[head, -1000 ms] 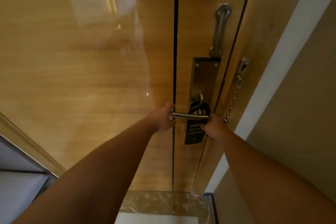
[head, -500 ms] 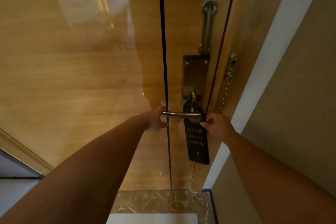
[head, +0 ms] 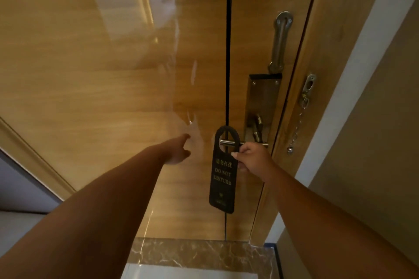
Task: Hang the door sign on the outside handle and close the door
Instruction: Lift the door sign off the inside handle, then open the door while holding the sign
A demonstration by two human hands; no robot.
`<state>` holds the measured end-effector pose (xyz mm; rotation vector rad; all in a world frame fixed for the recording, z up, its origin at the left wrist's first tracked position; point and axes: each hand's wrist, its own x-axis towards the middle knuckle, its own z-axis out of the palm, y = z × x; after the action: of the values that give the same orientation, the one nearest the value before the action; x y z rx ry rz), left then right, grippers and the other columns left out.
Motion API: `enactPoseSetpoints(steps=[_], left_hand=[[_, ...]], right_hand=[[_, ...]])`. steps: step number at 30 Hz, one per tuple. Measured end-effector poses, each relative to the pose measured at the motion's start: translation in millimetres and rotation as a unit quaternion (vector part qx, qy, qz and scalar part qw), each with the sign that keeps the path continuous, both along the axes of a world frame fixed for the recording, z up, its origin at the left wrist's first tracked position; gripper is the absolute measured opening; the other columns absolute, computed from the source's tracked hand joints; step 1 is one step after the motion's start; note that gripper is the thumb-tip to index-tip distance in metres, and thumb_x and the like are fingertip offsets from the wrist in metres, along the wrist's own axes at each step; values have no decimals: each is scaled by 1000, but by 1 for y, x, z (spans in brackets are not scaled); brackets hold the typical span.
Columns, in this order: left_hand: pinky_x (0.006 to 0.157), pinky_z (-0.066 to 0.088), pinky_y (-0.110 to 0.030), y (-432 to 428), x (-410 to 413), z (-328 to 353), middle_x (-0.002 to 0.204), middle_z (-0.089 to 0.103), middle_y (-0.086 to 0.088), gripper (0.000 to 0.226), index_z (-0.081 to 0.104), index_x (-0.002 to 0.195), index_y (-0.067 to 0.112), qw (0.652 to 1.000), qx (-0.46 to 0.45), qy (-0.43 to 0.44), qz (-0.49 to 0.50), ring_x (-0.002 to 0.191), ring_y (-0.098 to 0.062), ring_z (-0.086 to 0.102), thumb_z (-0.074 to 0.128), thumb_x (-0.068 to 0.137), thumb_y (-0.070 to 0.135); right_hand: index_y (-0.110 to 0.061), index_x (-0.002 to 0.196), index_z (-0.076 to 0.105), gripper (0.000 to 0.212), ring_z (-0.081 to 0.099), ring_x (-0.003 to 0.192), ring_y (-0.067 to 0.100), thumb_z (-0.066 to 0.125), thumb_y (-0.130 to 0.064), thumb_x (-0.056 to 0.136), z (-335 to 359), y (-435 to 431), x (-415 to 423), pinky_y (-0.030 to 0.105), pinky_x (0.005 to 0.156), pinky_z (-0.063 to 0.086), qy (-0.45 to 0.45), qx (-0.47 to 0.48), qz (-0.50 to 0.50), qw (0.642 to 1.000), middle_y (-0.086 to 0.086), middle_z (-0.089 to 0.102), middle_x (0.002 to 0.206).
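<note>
1. A glossy, honey-coloured wooden door fills most of the view, its varnish throwing back pale reflections; a thin black vertical line runs down it just left of the lock; below lies a brown marble threshold, and to the right a white frame strip meets a beige wall.
2. The door sign is a long, dark tag with a round hole at its top; gold lettering reads "DO NOT DISTURB" under a row of characters too small to read; the hole is looped over the free end of the silver lever handle, and the tag hangs straight down in front of the door.
3. The right hand is closed on the sign's right edge just under the hole, thumb on the front face, and sits right below the lever; the left hand is spread, holding nothing, fingers reaching toward the door panel well left of the sign; whether it touches the wood cannot be told.
4. The lever springs from a tall metal lock plate with a small thumb-turn on it; above the plate is a slotted metal guard bar; on the frame to the right a security chain dangles from its bracket.
</note>
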<state>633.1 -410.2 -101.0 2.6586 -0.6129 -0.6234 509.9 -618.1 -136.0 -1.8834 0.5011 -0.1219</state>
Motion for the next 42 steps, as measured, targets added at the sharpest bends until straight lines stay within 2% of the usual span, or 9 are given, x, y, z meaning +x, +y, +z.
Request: enactPoseSetpoints(steps=[5, 11, 18, 21, 23, 26, 29, 37, 42], left_hand=[[88, 52, -43, 7, 10, -2, 136, 51, -22, 54, 28, 144, 18, 999, -31, -23, 35, 102, -33, 61, 51, 95, 23], [87, 51, -42, -59, 6, 7, 117, 62, -15, 34, 55, 122, 17, 992, -116, -52, -6, 100, -32, 60, 51, 94, 34], [50, 31, -29, -176, -21, -23, 68, 55, 1, 51, 53, 72, 23, 983, -20, -133, -127, 60, -13, 48, 25, 93, 60], [60, 38, -34, -188, -20, -47, 84, 67, -9, 55, 67, 94, 20, 987, -18, -139, -76, 67, -20, 55, 28, 93, 58], [67, 42, -35, -186, -13, -64, 95, 66, -16, 46, 59, 121, 15, 993, -70, -57, -71, 76, -28, 60, 36, 96, 46], [47, 41, -25, -182, -16, -76, 55, 59, -4, 57, 62, 78, 12, 953, -263, 150, 21, 45, -13, 54, 40, 88, 64], [37, 35, -19, -188, -22, -88, 47, 48, 0, 52, 52, 70, 12, 890, -377, 246, 74, 34, -7, 43, 42, 91, 58], [37, 34, -16, -180, -34, -87, 47, 48, 2, 49, 52, 69, 14, 892, -388, 224, 65, 34, -6, 43, 42, 93, 56], [46, 44, -20, -167, -55, -85, 60, 56, 0, 52, 59, 76, 19, 929, -329, 158, 62, 46, -5, 57, 40, 86, 67]], right_hand=[[-6, 89, 59, 11, 65, 52, 6, 66, -14, 85, 3, 0, 5, 17, 44, 48, -27, 111, 50, 992, 3, 67, 76], [-17, 99, 70, 17, 74, 85, 17, 66, -24, 83, -5, -55, -17, 28, 65, 56, -2, 226, 65, 972, 3, 77, 91], [-12, 89, 74, 13, 71, 84, 19, 65, -21, 85, -18, -130, -57, 30, 69, 53, 30, 248, 24, 968, 2, 75, 82], [-8, 93, 73, 16, 71, 78, 16, 64, -20, 85, -23, -149, -68, 27, 63, 54, 29, 238, 0, 971, 4, 74, 82], [-5, 97, 70, 22, 70, 85, 21, 65, -22, 85, -30, -159, -73, 31, 72, 54, 40, 224, -7, 974, 6, 74, 87], [-7, 93, 71, 18, 70, 87, 23, 65, -22, 84, -41, -166, -78, 35, 77, 52, 59, 216, -10, 975, 7, 75, 87], [-10, 87, 69, 12, 68, 85, 23, 63, -21, 85, -50, -165, -80, 34, 73, 50, 71, 218, -6, 973, 7, 72, 84], [-1, 109, 66, 35, 66, 100, 32, 64, -27, 84, -48, -158, -84, 43, 85, 49, 75, 232, -24, 969, 17, 70, 104], [-10, 95, 71, 22, 69, 82, 24, 65, -28, 84, -36, -148, -84, 34, 72, 52, 61, 225, -26, 972, 10, 72, 89]])
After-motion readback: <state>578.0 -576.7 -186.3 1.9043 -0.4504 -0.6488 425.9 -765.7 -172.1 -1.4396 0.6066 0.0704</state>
